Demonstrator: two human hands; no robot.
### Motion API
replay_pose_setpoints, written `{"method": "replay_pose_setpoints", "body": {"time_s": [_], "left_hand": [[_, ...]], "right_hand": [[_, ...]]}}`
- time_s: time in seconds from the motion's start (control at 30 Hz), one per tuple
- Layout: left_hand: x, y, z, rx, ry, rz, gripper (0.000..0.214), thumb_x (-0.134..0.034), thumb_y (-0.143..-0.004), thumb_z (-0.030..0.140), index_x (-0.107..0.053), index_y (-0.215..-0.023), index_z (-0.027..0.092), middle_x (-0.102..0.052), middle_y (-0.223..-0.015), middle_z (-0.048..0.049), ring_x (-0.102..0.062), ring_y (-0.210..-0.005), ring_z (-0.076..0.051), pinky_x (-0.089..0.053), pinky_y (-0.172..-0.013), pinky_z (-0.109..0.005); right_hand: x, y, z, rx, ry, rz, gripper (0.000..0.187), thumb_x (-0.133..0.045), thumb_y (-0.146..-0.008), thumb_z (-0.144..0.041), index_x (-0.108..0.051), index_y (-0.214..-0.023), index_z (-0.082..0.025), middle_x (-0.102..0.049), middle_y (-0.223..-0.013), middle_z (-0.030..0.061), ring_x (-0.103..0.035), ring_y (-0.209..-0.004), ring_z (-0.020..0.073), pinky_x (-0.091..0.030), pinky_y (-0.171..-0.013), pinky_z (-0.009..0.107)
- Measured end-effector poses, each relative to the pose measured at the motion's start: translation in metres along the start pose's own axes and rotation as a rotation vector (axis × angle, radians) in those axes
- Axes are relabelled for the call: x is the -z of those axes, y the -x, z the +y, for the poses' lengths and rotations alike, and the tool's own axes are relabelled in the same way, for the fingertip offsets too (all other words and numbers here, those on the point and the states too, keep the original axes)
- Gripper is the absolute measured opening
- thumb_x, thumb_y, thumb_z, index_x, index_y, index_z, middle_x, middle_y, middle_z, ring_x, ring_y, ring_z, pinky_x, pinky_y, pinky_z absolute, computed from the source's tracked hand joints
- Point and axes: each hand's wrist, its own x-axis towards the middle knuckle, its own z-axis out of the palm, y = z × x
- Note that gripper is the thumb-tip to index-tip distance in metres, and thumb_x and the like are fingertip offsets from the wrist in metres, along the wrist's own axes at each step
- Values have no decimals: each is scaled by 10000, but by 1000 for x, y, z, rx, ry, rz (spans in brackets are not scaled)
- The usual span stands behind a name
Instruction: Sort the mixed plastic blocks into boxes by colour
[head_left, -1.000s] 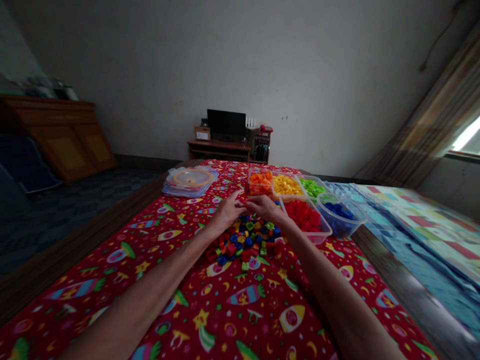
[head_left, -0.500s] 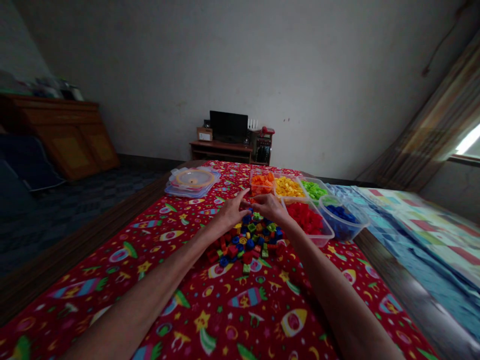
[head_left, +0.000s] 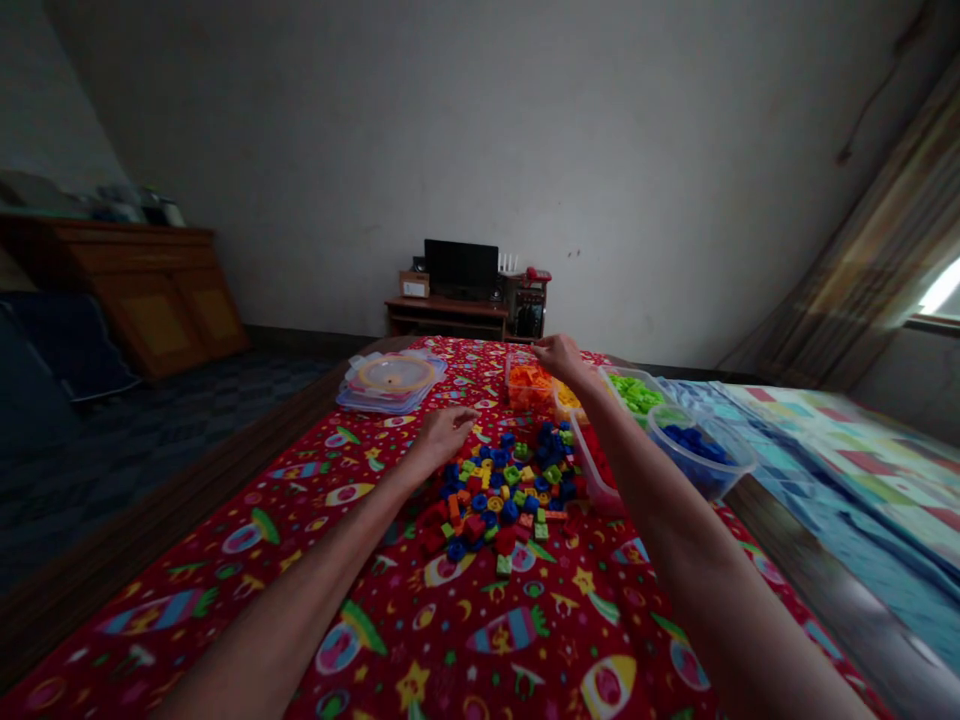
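A mixed pile of toy building bricks in blue, green, yellow, red and orange lies on the red patterned tablecloth. At the pile's upper left edge is my left hand, its fingers loosely stretched with nothing visible between them. My right hand is raised above the far containers, beside the box of orange bricks. Its fingers are pressed together, and whatever they hold is hidden. Under my right wrist, yellow bricks show in part. My forearm covers much of the red bricks.
Green bricks fill another box, and a round tub holds blue bricks at the right. Stacked lids lie at the far left of the table. A bed adjoins the right side. A monitor stands beyond.
My right hand has moved from the pile's far edge up and right, over the containers. My left hand has drawn back left and slightly down. The view has tilted a little upward.
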Motion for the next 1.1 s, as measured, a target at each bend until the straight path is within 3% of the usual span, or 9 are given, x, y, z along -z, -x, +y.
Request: {"method": "replay_pose_setpoints", "body": {"time_s": [0.17,0.27,0.4,0.53,0.63,0.7,0.8,0.97,1.1], "left_hand": [[0,3,-6,12,-106,-36,325,-488,-800,202,-695,-1041,130,-709,-1085,-90,-650,-1003,-243,-489,-915,-343],[-4,5,-12,20,-147,-48,342,-461,-835,245,-684,-1071,136,-695,-1120,-96,-635,-1038,-243,-471,-938,-341],[-16,6,-17,-25,-148,-130,385,-446,-859,320,-660,-1116,128,-673,-1161,-112,-611,-1082,-259,-455,-960,-367],[-26,6,-12,-191,-77,-235,431,-447,-871,387,-622,-1179,141,-664,-1179,-104,-609,-1075,-254,-459,-954,-373],[-31,8,3,-363,-78,-251,420,-469,-876,405,-619,-1184,162,-659,-1186,-97,-593,-1098,-242,-443,-973,-364],[-33,13,17,-485,-121,-233,354,-500,-876,396,-661,-1110,186,-649,-1199,-89,-573,-1123,-238,-414,-1003,-369],[-34,26,36,-594,-237,-250,260,-574,-848,410,-711,-958,218,-614,-1240,-76,-526,-1173,-253,-372,-1032,-399],[-34,35,34,-534,-344,-255,242,-589,-843,365,-685,-1000,208,-655,-1125,-75,-558,-1105,-244,-397,-984,-385],[-28,22,21,-341,-276,-303,214,-586,-812,318,-692,-931,175,-697,-968,-64,-631,-911,-209,-474,-829,-296]], "right_hand": [[6,58,6,118,-61,-57,311,-403,-797,-163,-638,-600,-107,-543,-548,14,-412,-511,83,-266,-526,215],[9,84,10,131,-53,-143,317,-403,-812,-182,-623,-595,-111,-487,-519,-7,-368,-491,72,-231,-504,219],[7,99,12,144,96,-294,237,-449,-804,-129,-668,-717,-101,-583,-621,31,-427,-542,86,-288,-530,209],[-6,105,11,249,251,-440,241,-472,-802,-96,-698,-884,-106,-676,-826,98,-561,-696,136,-393,-640,214],[-12,108,9,293,256,-526,269,-533,-778,-93,-701,-986,-126,-693,-949,102,-608,-836,165,-427,-710,214],[-13,109,6,305,213,-542,335,-543,-761,-62,-694,-1049,-142,-694,-1011,94,-615,-900,169,-432,-739,208],[-6,109,3,280,160,-563,328,-513,-745,-4,-718,-977,-110,-713,-916,94,-624,-807,156,-428,-685,204],[5,109,1,232,98,-406,351,-477,-732,39,-703,-970,-84,-706,-825,85,-594,-703,128,-394,-616,196],[-6,113,1,241,193,-443,274,-476,-794,-22,-701,-934,-89,-698,-846,111,-598,-731,150,-403,-637,219]]}}
